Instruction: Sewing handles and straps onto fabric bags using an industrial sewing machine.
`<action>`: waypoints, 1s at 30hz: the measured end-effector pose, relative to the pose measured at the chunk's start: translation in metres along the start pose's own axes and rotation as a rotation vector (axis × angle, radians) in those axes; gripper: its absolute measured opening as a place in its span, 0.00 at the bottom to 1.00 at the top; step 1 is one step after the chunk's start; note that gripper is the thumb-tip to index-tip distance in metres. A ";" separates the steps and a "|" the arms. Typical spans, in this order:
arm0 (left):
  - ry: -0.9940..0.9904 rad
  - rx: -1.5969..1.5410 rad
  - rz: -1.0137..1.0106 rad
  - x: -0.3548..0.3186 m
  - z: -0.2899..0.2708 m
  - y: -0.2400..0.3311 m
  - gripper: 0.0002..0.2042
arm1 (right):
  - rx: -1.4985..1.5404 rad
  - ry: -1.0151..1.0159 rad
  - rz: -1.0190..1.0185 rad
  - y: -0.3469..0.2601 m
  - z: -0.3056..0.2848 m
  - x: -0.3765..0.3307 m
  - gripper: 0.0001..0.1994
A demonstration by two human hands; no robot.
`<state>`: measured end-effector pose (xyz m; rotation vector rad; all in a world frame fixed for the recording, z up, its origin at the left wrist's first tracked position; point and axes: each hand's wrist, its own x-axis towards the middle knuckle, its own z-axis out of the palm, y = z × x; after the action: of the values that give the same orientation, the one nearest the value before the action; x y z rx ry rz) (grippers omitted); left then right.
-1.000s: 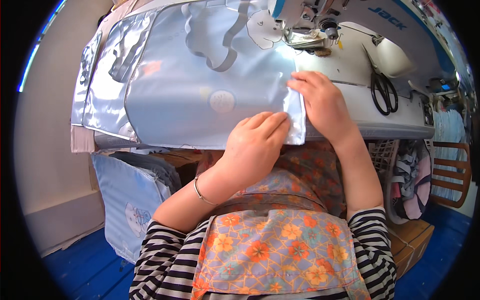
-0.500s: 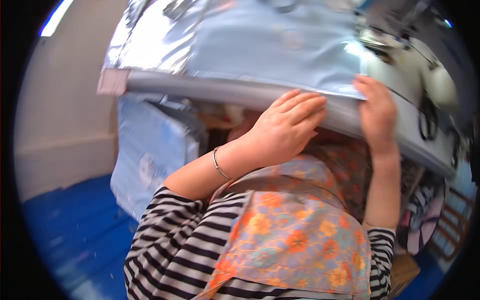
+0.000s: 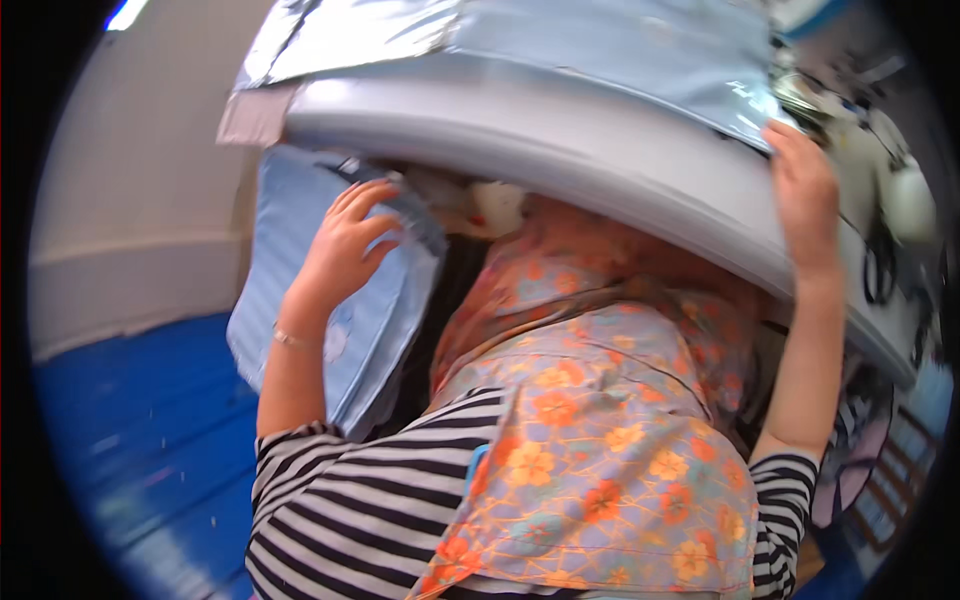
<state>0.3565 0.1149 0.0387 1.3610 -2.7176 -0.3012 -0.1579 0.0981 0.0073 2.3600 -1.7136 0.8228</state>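
A light blue glossy sheet [image 3: 620,50] with a silver, shiny part [image 3: 360,42] at its left lies across the pale table [image 3: 540,130]. My right hand [image 3: 808,195] is at the sheet's near right corner, its fingers closed on the edge; the thumb's grip is partly hidden. At the left, below the table edge, hangs a light blue padded fabric piece [image 3: 290,260] with a faint printed figure. My left hand [image 3: 352,240] hovers over or touches its upper part, fingers loosely bent and thumb apart. Nothing shows in that hand.
Black-handled scissors [image 3: 880,265] lie on the table at the right, near a white sewing machine [image 3: 910,200]. A pinkish block [image 3: 255,115] caps the table's left corner. My flowered apron [image 3: 600,470] sits close under the table edge. The floor [image 3: 140,430] is blue.
My left hand has left the table edge and moved left and down to the hanging blue piece. The sheet now lies farther back from the edge, my right hand still at its corner.
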 end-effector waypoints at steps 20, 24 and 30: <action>-0.035 0.202 0.168 -0.002 0.008 -0.019 0.11 | -0.103 0.062 -0.042 -0.005 0.011 0.006 0.12; 0.218 0.312 0.233 -0.003 0.000 -0.018 0.10 | -0.093 0.044 -0.021 -0.006 0.009 0.007 0.12; 0.563 0.129 0.376 0.058 -0.036 0.029 0.09 | 0.062 0.088 0.099 -0.023 0.007 -0.010 0.14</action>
<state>0.3051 0.0801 0.0789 0.7666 -2.4525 0.2537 -0.1367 0.1123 0.0019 2.2552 -1.8072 0.9933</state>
